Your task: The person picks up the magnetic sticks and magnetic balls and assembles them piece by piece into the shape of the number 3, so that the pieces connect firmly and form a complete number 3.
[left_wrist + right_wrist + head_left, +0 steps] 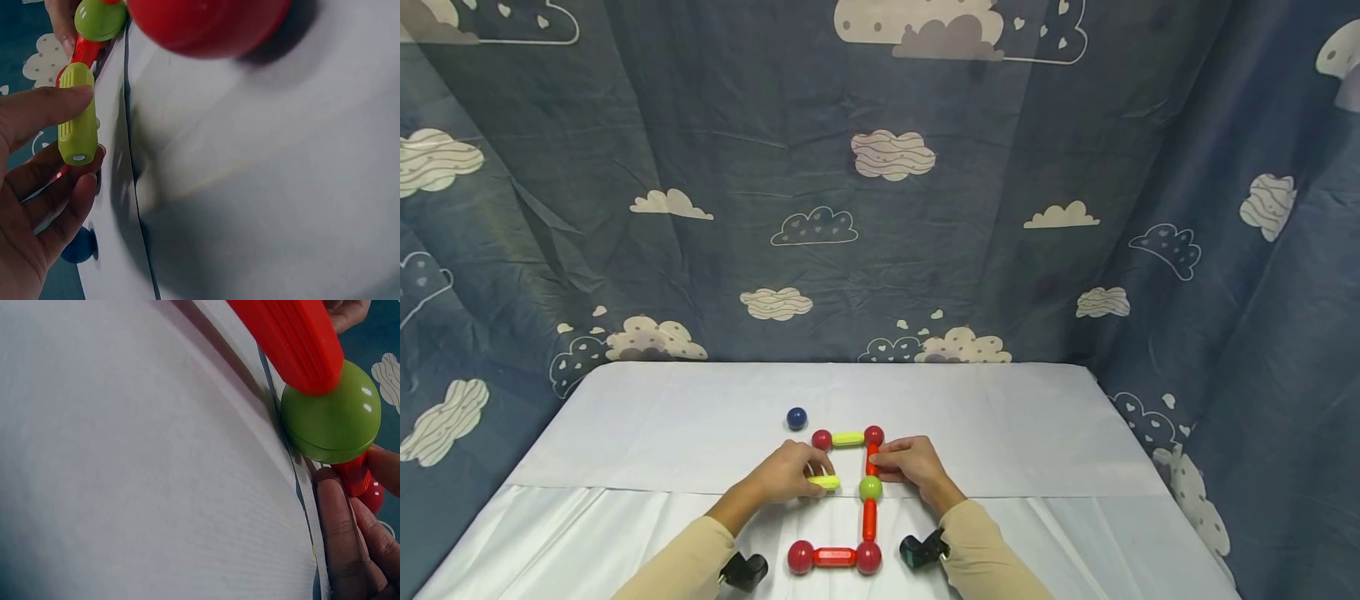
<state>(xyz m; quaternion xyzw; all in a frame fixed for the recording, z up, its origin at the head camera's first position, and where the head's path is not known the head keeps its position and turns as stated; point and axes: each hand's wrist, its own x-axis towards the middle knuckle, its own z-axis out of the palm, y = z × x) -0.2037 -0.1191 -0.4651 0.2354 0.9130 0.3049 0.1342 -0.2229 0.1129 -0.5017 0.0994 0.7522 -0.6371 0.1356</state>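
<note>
A yellow-green magnetic rod [79, 122] is pinched between the thumb and fingers of my left hand [792, 472], its far end pointing at the green ball [870, 487] with a gap between. My right hand [916, 467] pinches the upper red rod [872, 460], which joins the green ball to a red ball [873, 435]. Another yellow-green rod [848, 438] runs left from that ball to a second red ball [822, 439]. Below the green ball, a red rod [869, 520] leads to a red corner ball [868, 557]. From there a red rod [835, 557] reaches another red ball [801, 557].
A loose dark blue ball [797, 418] lies behind the left hand. The white cloth [1015, 425] covers the table, with a seam across it. A dark blue curtain [737, 167] with clouds hangs behind and at both sides. Black wrist cameras [745, 572] sit near the lower balls.
</note>
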